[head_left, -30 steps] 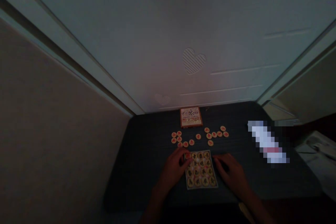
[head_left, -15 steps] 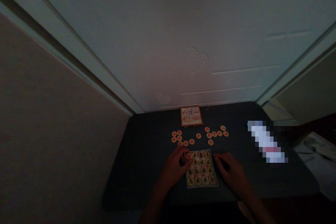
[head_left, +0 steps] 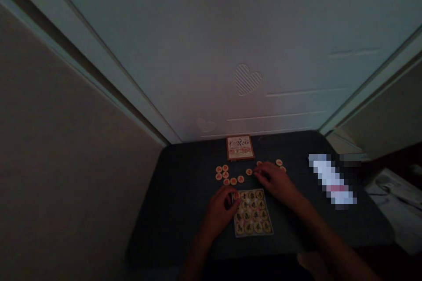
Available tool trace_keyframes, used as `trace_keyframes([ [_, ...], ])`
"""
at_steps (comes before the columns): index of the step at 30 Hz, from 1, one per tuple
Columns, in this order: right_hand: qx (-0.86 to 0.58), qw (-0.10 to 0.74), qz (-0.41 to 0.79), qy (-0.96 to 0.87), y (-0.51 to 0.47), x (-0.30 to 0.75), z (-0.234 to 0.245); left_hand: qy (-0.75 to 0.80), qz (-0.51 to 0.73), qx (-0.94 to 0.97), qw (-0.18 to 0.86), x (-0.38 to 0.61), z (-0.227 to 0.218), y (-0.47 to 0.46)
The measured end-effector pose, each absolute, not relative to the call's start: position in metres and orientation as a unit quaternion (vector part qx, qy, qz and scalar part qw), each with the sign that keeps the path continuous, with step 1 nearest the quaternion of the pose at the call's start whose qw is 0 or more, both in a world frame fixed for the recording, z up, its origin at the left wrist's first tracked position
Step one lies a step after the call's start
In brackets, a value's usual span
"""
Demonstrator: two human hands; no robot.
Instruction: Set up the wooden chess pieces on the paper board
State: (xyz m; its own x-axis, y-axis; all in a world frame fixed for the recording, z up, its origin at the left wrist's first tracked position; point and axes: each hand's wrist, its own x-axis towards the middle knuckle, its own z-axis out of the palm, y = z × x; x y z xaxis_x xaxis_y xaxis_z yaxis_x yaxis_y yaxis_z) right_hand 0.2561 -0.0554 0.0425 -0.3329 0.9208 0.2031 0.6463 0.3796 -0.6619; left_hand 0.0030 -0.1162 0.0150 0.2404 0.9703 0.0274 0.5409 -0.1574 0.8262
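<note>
A square tray (head_left: pixel 253 235) holds rows of round Chinese chess pieces, mostly with dark characters. My left hand (head_left: pixel 219 208) is at its upper left corner, with thumb and forefinger curled around a red-marked Chinese chess piece (head_left: pixel 236 195). Beyond the tray, my right hand (head_left: pixel 277 182) reaches over the loose red pieces, fingertips pinched together close beside one piece (head_left: pixel 249 171). What lies between those fingertips is too dark to make out. The hand covers several pieces under it. More loose red pieces (head_left: pixel 233 181) lie to the left in a bent row.
A flat box (head_left: pixel 240 147) with a printed lid lies against the pale panel (head_left: pixel 184 66) at the back of the dark table (head_left: pixel 178 210). A blurred-out long white object (head_left: pixel 331 180) rests on the right. Pale items (head_left: pixel 389 210) are beyond the table's right edge.
My right hand has moved up and left, from beside the tray to over the loose pieces, and its fingertips have come together. My left hand stays at the tray's corner.
</note>
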Motion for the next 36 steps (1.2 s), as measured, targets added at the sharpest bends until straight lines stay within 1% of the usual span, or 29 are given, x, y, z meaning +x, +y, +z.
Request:
trace_keyframes([
  [3, -0.496, 0.226, 0.237, -0.804, -0.040, 0.240, 0.047, 0.538, 0.307, 0.699, 0.358, 0.003, 0.014, -0.117],
  [5, -0.498, 0.202, 0.234, -0.810, -0.035, 0.233, 0.044, 0.537, 0.310, 0.698, 0.357, 0.003, 0.014, -0.118],
  [11, -0.499, 0.194, 0.238, -0.810, -0.031, 0.227, 0.035, 0.533, 0.330, 0.696, 0.349, 0.004, 0.013, -0.119],
  [16, -0.499, 0.207, 0.244, -0.805, -0.035, 0.228, 0.041, 0.532, 0.338, 0.694, 0.347, 0.004, 0.012, -0.118],
  [22, -0.511, 0.319, 0.309, -0.736, -0.053, 0.238, 0.042, 0.529, 0.329, 0.698, 0.353, 0.002, 0.012, -0.119],
  [31, -0.510, 0.357, 0.398, -0.674, -0.096, 0.238, 0.047, 0.531, 0.327, 0.703, 0.342, 0.002, 0.007, -0.118],
  [36, -0.523, 0.346, 0.419, -0.657, -0.109, 0.225, 0.039, 0.531, 0.331, 0.700, 0.344, 0.002, 0.007, -0.118],
])
